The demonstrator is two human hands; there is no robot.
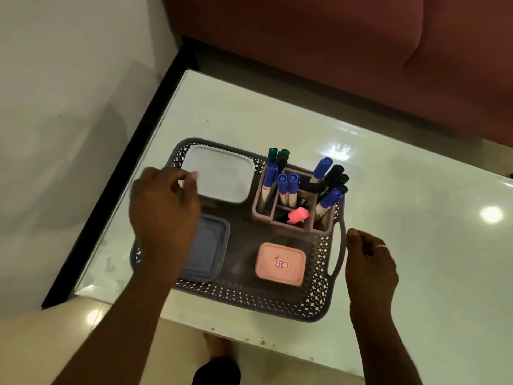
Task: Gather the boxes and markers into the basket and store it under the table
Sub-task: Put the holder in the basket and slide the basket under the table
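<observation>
A grey lattice basket (pixel 319 298) sits on the white table (pixel 416 218) near its front left corner. Inside lie a white lidded box (pixel 222 176) at the back left, a blue lidded box (pixel 205 248) at the front left and a small pink box (pixel 280 263) with a label. A pinkish holder (pixel 294 209) at the back right stands full of blue, black and green markers plus a pink highlighter (pixel 298 214). My left hand (pixel 163 209) hovers over the basket's left side, fingers loosely curled by the white box. My right hand (pixel 369 262) is beside the right handle (pixel 337 248), holding nothing.
A dark red sofa (pixel 361 51) stands behind the table. The table's dark edge (pixel 116 173) runs along the left, with pale floor (pixel 55 134) beyond. My foot and leg show below the table's front edge.
</observation>
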